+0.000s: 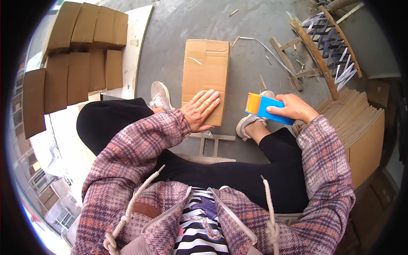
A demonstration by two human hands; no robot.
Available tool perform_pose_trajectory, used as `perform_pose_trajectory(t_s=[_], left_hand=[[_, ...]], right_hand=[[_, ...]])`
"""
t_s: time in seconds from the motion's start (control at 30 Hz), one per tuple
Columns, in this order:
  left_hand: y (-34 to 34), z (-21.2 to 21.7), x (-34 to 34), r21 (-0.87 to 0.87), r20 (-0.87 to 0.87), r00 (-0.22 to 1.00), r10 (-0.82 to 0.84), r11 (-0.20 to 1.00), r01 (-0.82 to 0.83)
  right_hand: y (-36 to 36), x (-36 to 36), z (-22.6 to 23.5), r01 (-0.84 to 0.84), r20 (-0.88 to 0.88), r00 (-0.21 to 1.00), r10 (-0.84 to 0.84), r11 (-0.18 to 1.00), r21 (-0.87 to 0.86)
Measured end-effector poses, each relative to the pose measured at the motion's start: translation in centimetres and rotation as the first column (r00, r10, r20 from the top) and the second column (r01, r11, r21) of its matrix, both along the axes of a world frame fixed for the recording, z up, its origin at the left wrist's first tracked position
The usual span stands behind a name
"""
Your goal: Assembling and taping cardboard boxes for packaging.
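Head view: a brown cardboard box [206, 68] sits upper centre of the frame, its long sides running up and down the picture, a narrow white strip on its top. Palm down, the left hand [200, 110] lies flat across its lower end, fingers extended and only slightly parted. Just right of centre, the right hand [295, 109] grips a blue tape dispenser [275, 114], whose orange toothed end points left, apart from the box. Below the box shows a wooden frame [214, 137]; sneakers [160, 97] flank it. Flattened cardboard sheets [364, 146] stack at right, beneath a wooden rack [313, 49] laced with dark and white strips. Upper left, more cardboard boxes [78, 72] stand in rows by a pale board [139, 49].
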State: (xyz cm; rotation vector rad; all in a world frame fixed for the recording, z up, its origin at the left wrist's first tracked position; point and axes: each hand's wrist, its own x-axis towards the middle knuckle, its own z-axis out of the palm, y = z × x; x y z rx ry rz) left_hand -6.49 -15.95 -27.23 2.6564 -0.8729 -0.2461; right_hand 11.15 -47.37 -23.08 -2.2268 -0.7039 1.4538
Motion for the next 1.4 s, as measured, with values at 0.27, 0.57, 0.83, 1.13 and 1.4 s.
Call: perform_pose_trajectory(t_s=[0.27, 0.57, 0.83, 1.13, 1.4], left_hand=[[0.0, 0.2, 0.0, 0.051, -0.046, 0.999, -0.007, 0.999, 0.01], [0.1, 0.6, 0.0, 0.097, -0.054, 0.999, 0.004, 0.995, 0.001], [-0.1, 0.5, 0.3, 0.103, 0.013, 1.0, -0.016, 0.995, 0.014], [0.2, 0.3, -0.1, -0.055, 0.016, 0.999, 0.035, 0.998, -0.034], [1.0, -3.0, -0.4, -0.272, -0.271, 0.442, 0.855, 0.372, -0.888]], right_hand=[[7.7, 0.0, -2.7, -0.199, 0.014, 0.977, 0.214, 0.929, -0.312], [12.8, 0.8, -3.6, -0.192, 0.032, 0.976, 0.215, 0.921, -0.338], [12.4, 1.4, -0.8, -0.25, 0.176, 0.914, 0.364, 0.851, -0.462], [0.8, 10.9, 9.6, 0.471, 0.959, 0.257, -0.117, 0.882, -0.019], [-1.1, 11.2, 4.1, 0.529, 0.991, 0.12, 0.061, 0.841, -0.116]])
